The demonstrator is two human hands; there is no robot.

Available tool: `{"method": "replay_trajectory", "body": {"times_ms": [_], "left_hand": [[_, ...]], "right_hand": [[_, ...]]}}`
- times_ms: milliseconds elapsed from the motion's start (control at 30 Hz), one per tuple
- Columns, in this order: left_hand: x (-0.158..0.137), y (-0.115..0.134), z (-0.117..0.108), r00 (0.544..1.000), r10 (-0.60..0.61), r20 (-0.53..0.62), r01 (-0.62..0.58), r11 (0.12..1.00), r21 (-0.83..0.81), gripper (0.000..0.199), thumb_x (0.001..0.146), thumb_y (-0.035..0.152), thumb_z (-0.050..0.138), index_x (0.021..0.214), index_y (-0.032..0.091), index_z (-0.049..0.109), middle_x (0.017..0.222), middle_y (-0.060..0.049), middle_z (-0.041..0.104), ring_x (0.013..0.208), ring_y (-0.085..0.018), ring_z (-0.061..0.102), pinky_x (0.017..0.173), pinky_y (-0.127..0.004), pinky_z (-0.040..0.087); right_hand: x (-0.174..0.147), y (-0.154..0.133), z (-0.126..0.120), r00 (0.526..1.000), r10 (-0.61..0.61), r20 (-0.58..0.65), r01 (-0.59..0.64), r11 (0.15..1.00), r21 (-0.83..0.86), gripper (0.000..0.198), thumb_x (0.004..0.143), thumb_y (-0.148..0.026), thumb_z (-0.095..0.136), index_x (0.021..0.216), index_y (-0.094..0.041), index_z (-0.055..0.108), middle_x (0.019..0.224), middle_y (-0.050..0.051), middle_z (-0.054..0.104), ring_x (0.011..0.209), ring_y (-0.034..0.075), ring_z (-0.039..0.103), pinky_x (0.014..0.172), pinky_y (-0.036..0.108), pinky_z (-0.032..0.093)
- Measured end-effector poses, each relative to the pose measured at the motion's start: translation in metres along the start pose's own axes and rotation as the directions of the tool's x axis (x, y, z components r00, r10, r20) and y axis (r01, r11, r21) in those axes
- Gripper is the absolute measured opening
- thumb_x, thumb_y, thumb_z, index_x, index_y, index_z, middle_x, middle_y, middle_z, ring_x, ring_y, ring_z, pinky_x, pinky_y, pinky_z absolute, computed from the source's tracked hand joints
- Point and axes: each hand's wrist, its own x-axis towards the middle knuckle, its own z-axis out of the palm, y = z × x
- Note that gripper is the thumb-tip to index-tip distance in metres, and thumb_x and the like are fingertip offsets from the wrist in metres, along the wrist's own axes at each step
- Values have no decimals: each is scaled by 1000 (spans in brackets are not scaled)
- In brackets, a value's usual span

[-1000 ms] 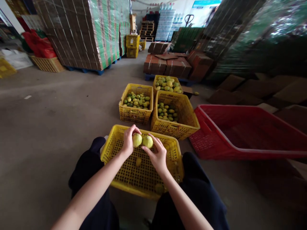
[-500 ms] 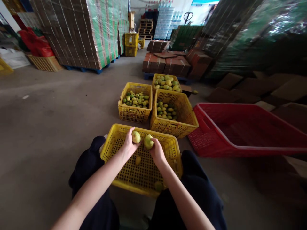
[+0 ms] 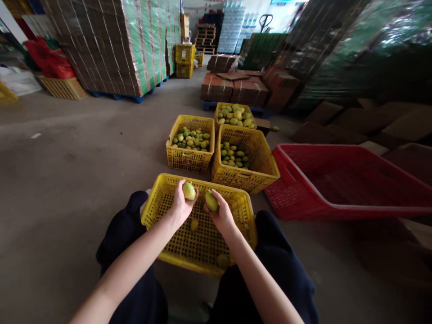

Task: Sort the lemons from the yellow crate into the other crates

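Yellow-green skin on left fruit [image 3: 188, 191], rounded, in grip of left hand [image 3: 181, 207], fingers and thumb curled around it with upper face exposed; similar, slightly darker and longer, right fruit [image 3: 212, 202], in grip of right hand [image 3: 222, 217], thumb and fingers closed about its sides; near each other but apart, with a narrow gap between; both above far half of basket [image 3: 180, 245], yellow plastic, perforated, between dark-clothed knees [image 3: 123, 234]; inside basket, middle fruit [image 3: 194, 225], small and yellow, nearer the person than both hands; also near fruit [image 3: 223, 261], dim, toward near right corner.

Beyond basket, yellow crates in a cluster: left crate [image 3: 189, 160], with a broad heap of green and yellow fruit; right crate [image 3: 241, 179], just beside it, with a lower heap toward its far left; back crate [image 3: 216, 116], heaped close to rim, behind right crate; at right, red tub [image 3: 281, 193], wide, close by right crate, contact not tellable.

Farther off: brown cartons [image 3: 232, 92], strapped, low; at left, tall stack [image 3: 148, 49], film-wrapped, on blue pallet [image 3: 135, 99]; red bag [image 3: 49, 58] on slatted crate [image 3: 64, 87]; at far end, wooden pallets [image 3: 205, 38], bottles [image 3: 231, 29] and dark jack handle [image 3: 265, 21]; at right, cardboard [image 3: 324, 112], dark and blurred; grey floor [image 3: 67, 180] throughout.
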Motion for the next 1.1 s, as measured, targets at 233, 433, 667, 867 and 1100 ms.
{"method": "replay_trajectory", "body": {"times_ms": [233,433,667,867,1100], "left_hand": [[-2,-1,-1,982,-173,74,174,985,-11,32,97,19,35,78,14,60,69,-6,64,61,-14,65,53,-23,58],[0,-2,-2,996,-84,41,82,995,59,17,90,23,57,74,15,57,64,-1,62,54,-11,61,50,-20,55],[2,-3,-5,980,-167,111,157,983,98,25,94,19,42,79,12,61,68,-5,66,57,-12,64,50,-21,55],[4,-8,-6,996,-67,67,58,990,125,21,90,28,59,73,15,56,61,0,59,51,-9,57,48,-17,49],[3,-12,-9,976,-158,147,112,954,278,28,95,18,39,81,13,62,67,-4,63,52,-10,60,49,-19,52]], "right_hand": [[6,-3,-11,976,209,-66,-199,971,136,19,87,-33,53,75,-19,56,57,4,66,38,12,51,30,19,34],[2,-9,-2,971,205,-122,-191,975,115,13,83,-27,63,74,-19,57,55,0,64,42,12,57,33,17,40],[3,-7,-5,968,250,-39,-242,959,148,30,90,-36,50,67,-18,57,50,4,62,40,12,52,36,21,43],[2,-9,-4,989,145,6,-142,964,225,18,80,-32,68,71,-19,59,56,0,64,48,13,59,40,21,47],[4,-4,-4,984,179,1,-177,970,167,30,82,-42,65,67,-18,55,54,1,63,37,9,50,30,17,32]]}}
